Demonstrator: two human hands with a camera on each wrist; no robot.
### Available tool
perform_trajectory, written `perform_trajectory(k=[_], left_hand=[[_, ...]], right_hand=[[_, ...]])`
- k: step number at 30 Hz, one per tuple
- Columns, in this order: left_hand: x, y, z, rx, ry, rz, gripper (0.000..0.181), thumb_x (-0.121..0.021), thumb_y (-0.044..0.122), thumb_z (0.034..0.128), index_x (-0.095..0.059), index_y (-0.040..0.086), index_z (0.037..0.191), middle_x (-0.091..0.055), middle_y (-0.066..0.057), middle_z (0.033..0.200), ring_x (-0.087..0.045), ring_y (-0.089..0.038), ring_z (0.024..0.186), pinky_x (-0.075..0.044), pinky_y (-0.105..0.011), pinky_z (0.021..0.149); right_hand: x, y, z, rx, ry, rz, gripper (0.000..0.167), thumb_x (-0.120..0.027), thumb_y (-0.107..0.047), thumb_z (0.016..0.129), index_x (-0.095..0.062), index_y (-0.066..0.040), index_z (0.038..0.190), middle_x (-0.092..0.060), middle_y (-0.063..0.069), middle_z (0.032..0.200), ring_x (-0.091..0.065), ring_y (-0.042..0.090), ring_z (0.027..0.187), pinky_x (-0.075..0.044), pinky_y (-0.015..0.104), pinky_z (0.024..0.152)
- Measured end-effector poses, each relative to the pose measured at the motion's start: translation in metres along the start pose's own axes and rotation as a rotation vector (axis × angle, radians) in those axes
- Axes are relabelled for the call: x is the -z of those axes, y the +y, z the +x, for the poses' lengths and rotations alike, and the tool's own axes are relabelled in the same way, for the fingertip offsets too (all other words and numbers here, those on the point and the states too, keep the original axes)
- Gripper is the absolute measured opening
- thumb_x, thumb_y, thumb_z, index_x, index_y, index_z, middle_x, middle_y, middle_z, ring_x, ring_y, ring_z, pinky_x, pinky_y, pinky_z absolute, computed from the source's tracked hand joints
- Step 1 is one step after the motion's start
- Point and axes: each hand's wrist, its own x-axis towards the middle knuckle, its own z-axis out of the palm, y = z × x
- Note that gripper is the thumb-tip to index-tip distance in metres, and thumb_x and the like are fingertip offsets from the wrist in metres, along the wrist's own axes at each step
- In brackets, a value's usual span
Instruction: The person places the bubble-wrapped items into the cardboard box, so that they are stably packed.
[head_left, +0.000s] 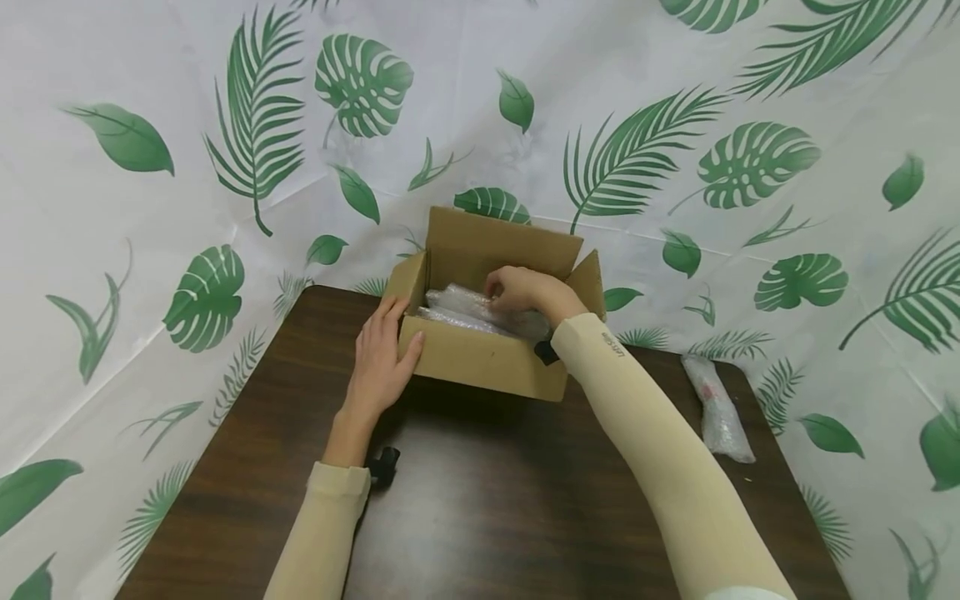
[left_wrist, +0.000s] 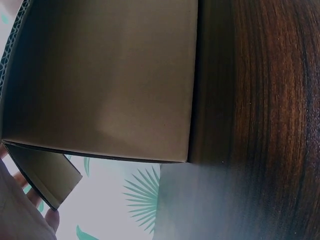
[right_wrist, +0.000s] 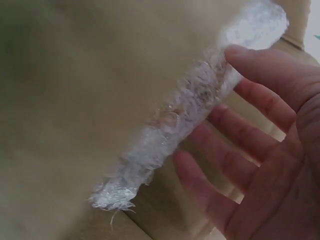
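An open cardboard box [head_left: 487, 362] stands toward the back of the dark wooden table, with bubble-wrapped packages [head_left: 468, 315] inside. My left hand [head_left: 380, 358] rests against its left front corner, fingers fairly straight along the left flap and thumb by the front wall. In the left wrist view, fingertips show beyond a small flap [left_wrist: 47, 172]. Reaching in over the front wall, my right hand [head_left: 525, 292] holds a long bubble-wrapped package [right_wrist: 187, 100] between thumb and fingers. What the wrap contains cannot be made out, and the front wall hides the package's lower part.
Another bubble-wrapped package [head_left: 718, 408], with a reddish mark, lies near the right edge of the table [head_left: 480, 500]. A white cloth backdrop [head_left: 465, 100] printed with green leaves hangs right behind the box and along both sides. The box's back flap [head_left: 502, 242] stands up.
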Motion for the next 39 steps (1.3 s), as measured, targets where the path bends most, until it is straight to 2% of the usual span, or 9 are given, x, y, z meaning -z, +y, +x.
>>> perform_trajectory(k=[8, 11, 15, 19, 24, 33, 39], left_hand=[[0.000, -0.002, 0.000, -0.005, -0.004, -0.002, 0.066, -0.053, 0.044, 0.1096, -0.034, 0.019, 0.167, -0.031, -0.016, 0.173, -0.032, -0.042, 0.157, -0.025, -0.067, 0.125], [-0.001, -0.003, -0.001, -0.010, 0.001, -0.002, 0.066, -0.054, 0.043, 0.1096, -0.034, 0.018, 0.167, -0.031, -0.017, 0.173, -0.032, -0.043, 0.157, -0.025, -0.068, 0.125], [-0.001, -0.004, -0.002, -0.011, 0.005, -0.001, 0.065, -0.055, 0.042, 0.1096, -0.035, 0.018, 0.167, -0.032, -0.017, 0.173, -0.033, -0.044, 0.156, -0.025, -0.068, 0.124], [-0.001, -0.003, -0.002, -0.008, -0.001, -0.003, 0.066, -0.054, 0.043, 0.1097, -0.034, 0.019, 0.167, -0.031, -0.017, 0.174, -0.032, -0.043, 0.157, -0.024, -0.068, 0.125], [0.000, -0.001, -0.002, 0.007, -0.010, -0.011, 0.066, -0.054, 0.045, 0.1099, -0.034, 0.020, 0.168, -0.030, -0.015, 0.174, -0.031, -0.041, 0.158, -0.023, -0.066, 0.126], [0.001, -0.001, -0.001, 0.005, -0.006, -0.013, 0.066, -0.053, 0.045, 0.1100, -0.034, 0.020, 0.167, -0.030, -0.016, 0.174, -0.031, -0.041, 0.158, -0.023, -0.067, 0.126], [0.001, -0.001, -0.001, 0.001, -0.003, -0.017, 0.066, -0.055, 0.043, 0.1096, -0.034, 0.020, 0.168, -0.031, -0.016, 0.173, -0.032, -0.042, 0.157, -0.023, -0.067, 0.126]], right_hand=[[-0.007, -0.001, 0.000, 0.000, -0.001, -0.024, 0.029, -0.062, -0.021, 0.107, -0.066, -0.011, 0.134, -0.067, 0.013, 0.128, -0.062, 0.027, 0.107, -0.052, 0.044, 0.095], [-0.005, -0.002, -0.003, -0.001, -0.008, -0.009, 0.033, -0.063, -0.024, 0.107, -0.065, -0.012, 0.137, -0.067, 0.014, 0.133, -0.063, 0.029, 0.114, -0.053, 0.046, 0.100], [0.001, 0.001, -0.009, 0.013, 0.001, 0.023, 0.043, -0.063, -0.028, 0.107, -0.062, -0.011, 0.147, -0.062, 0.014, 0.147, -0.060, 0.032, 0.133, -0.050, 0.051, 0.111], [0.013, 0.009, -0.018, 0.036, 0.067, 0.044, 0.045, -0.063, -0.028, 0.108, -0.060, -0.009, 0.149, -0.061, 0.013, 0.151, -0.058, 0.033, 0.139, -0.049, 0.052, 0.113], [0.027, 0.018, -0.033, 0.051, 0.178, 0.098, 0.044, -0.063, -0.029, 0.109, -0.061, -0.008, 0.148, -0.066, 0.014, 0.143, -0.063, 0.033, 0.132, -0.052, 0.053, 0.109], [0.029, 0.039, -0.058, 0.084, 0.287, 0.182, 0.040, -0.060, -0.029, 0.111, -0.064, -0.007, 0.144, -0.068, 0.014, 0.138, -0.064, 0.034, 0.129, -0.053, 0.054, 0.107], [0.033, 0.065, -0.082, 0.109, 0.474, 0.286, 0.039, -0.059, -0.029, 0.111, -0.066, -0.004, 0.140, -0.070, 0.015, 0.136, -0.064, 0.034, 0.126, -0.051, 0.056, 0.107]])
